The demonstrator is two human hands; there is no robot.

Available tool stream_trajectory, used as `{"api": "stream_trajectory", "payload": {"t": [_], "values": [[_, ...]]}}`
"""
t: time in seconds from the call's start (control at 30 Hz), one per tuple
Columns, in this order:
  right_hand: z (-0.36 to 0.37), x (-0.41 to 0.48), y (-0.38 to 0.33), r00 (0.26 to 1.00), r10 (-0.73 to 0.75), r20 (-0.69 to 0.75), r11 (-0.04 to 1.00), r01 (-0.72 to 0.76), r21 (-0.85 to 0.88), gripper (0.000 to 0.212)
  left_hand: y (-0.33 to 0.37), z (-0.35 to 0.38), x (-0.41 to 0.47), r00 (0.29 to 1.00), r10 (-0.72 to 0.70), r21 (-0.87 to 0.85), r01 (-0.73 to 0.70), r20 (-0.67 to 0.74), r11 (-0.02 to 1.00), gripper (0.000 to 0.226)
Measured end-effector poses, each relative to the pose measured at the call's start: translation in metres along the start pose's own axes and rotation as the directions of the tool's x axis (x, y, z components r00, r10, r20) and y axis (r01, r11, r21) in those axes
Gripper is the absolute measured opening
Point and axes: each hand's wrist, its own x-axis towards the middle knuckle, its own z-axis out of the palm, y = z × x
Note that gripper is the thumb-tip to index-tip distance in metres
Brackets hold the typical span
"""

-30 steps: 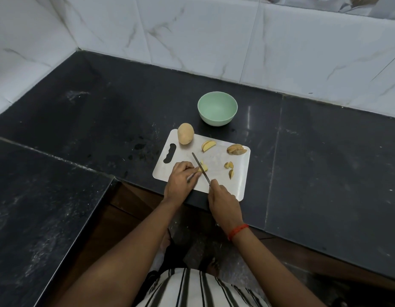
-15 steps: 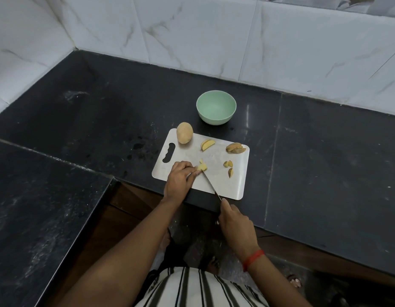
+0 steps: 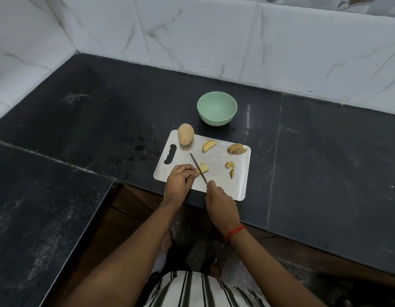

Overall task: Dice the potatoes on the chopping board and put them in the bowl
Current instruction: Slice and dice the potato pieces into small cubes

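Black counter, chopping board: left hand pins potato piece; right hand grips knife across it.

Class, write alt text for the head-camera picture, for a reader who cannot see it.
A person's right hand holds a knife against a potato piece that the left hand holds on a white chopping board on a black counter. A whole potato and cut wedges lie on the board; an empty green bowl stands beyond it.
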Motion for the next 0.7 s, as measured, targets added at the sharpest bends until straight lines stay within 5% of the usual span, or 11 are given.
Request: {"api": "stream_trajectory", "payload": {"t": [0.7], "values": [[0.0004, 0.0046, 0.0011, 0.999, 0.013, 0.045, 0.997, -0.009, -0.081, 0.011, 0.0021, -0.0043, 0.0014, 0.999, 0.026, 0.008, -0.027, 0.031, 1.000, 0.013]]}}
